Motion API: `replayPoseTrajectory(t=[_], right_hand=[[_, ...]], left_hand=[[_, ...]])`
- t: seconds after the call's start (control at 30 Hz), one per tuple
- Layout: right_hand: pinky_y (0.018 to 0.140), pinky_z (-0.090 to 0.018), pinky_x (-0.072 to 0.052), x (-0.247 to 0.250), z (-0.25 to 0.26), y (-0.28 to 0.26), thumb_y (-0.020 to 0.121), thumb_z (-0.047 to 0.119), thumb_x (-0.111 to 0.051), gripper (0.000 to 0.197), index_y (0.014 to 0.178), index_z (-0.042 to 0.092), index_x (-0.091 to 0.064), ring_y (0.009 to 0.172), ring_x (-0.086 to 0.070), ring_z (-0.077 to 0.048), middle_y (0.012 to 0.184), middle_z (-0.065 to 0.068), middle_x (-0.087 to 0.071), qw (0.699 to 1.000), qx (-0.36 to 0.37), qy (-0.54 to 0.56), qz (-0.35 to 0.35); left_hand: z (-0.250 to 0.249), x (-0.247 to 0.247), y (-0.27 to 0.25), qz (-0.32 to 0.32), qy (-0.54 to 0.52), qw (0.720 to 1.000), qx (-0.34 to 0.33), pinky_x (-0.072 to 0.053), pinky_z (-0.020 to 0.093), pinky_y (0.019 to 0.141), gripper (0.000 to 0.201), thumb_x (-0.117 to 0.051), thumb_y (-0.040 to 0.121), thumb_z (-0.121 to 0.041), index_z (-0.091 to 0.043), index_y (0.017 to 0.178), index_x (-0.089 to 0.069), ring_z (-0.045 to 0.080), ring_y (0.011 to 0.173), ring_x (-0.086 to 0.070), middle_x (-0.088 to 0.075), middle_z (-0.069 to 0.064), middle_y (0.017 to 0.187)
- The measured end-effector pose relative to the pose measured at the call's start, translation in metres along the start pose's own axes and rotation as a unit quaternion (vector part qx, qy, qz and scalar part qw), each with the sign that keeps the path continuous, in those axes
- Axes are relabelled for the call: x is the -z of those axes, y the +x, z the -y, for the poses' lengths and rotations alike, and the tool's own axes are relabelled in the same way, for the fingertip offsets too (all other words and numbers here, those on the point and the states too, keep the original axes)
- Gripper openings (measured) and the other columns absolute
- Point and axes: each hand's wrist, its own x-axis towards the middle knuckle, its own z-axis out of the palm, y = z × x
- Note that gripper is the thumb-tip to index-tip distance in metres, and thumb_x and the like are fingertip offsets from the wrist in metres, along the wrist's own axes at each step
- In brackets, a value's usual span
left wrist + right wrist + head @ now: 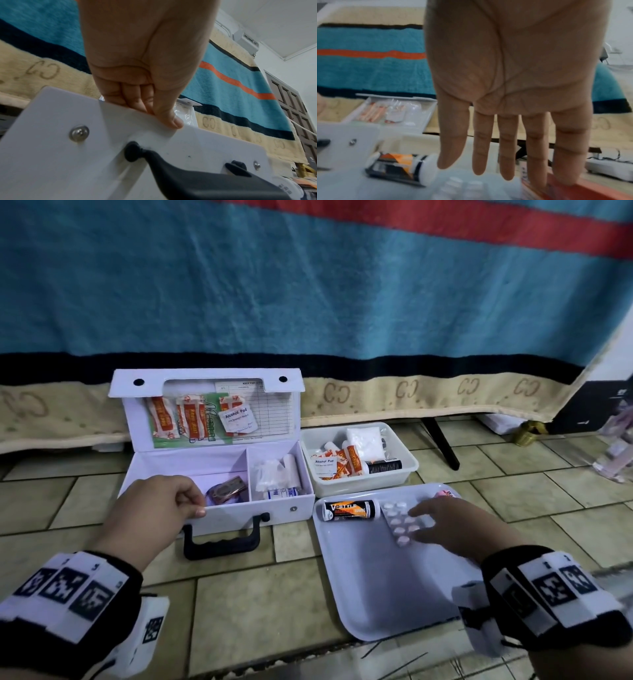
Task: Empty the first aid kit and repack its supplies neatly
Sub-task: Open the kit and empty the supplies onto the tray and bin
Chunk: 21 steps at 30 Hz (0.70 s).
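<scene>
The white first aid kit (281, 513) stands open on the tiled floor, its lid upright with plasters and an alcohol pad tucked in it. My left hand (171, 505) grips the kit's front wall (120, 142), thumb outside and fingers inside, above the black handle (222, 541). A dark packet (226, 489) lies in the left compartment; gauze and a tube (279, 474) lie in the right one. My right hand (442, 520) hovers open, fingers (506, 155) straight, over a pill blister (399, 522) on the white tray (376, 594), beside a black and orange tube (351, 510).
A white tub (409, 470) behind the tray holds plasters, an alcohol pad, a cotton bag and a dark tube. A red box (573, 189) lies under my right fingers. A striped blanket (308, 285) hangs behind. A black leg (442, 445) stands at the right.
</scene>
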Motion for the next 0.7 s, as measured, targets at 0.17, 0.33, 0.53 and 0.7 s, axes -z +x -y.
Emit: replayPoseTrajectory(t=[0.17,0.33,0.53,0.7], right_hand=[[0.089,-0.022,-0.040,0.005,-0.019,0.007,0.080,0.027,-0.071,0.047,0.125,0.020,-0.060,0.111,-0.058,-0.018,0.126,-0.001,-0.059,0.999,-0.040,0.010,-0.011],[0.080,-0.020,-0.036,0.012,-0.008,0.010,0.080,0.028,-0.070,0.041,0.120,0.022,-0.063,0.103,-0.060,-0.016,0.122,0.000,-0.064,0.999,-0.007,0.019,-0.037],[0.084,-0.020,-0.039,0.029,0.087,0.010,0.086,0.031,-0.064,0.031,0.117,0.026,-0.062,0.103,-0.057,-0.010,0.109,0.010,-0.061,0.978,0.192,0.060,-0.052],[0.088,-0.028,-0.045,0.020,0.164,0.027,0.095,0.017,-0.046,0.027,0.112,0.013,-0.066,0.108,-0.058,-0.020,0.116,-0.003,-0.064,0.964,0.258,-0.049,-0.039]], left_hand=[[-0.001,0.000,0.000,0.003,0.006,1.000,0.003,-0.037,0.023,0.052,0.025,-0.079,0.071,-0.014,-0.028,0.057,-0.064,0.010,0.065,-0.060,-0.066,-0.008,0.064],[-0.001,0.000,0.000,0.013,0.007,1.000,0.002,-0.039,0.024,0.056,0.024,-0.076,0.073,-0.013,-0.027,0.058,-0.063,0.012,0.068,-0.061,-0.066,-0.008,0.066],[-0.001,0.001,0.002,0.030,0.031,0.999,0.008,-0.038,0.023,0.058,0.025,-0.075,0.076,-0.019,-0.030,0.058,-0.061,0.013,0.071,-0.058,-0.065,-0.009,0.068],[-0.001,0.003,0.005,0.037,0.028,0.999,0.017,-0.044,0.025,0.065,0.028,-0.075,0.076,-0.022,-0.031,0.055,-0.059,0.013,0.074,-0.060,-0.066,-0.009,0.071]])
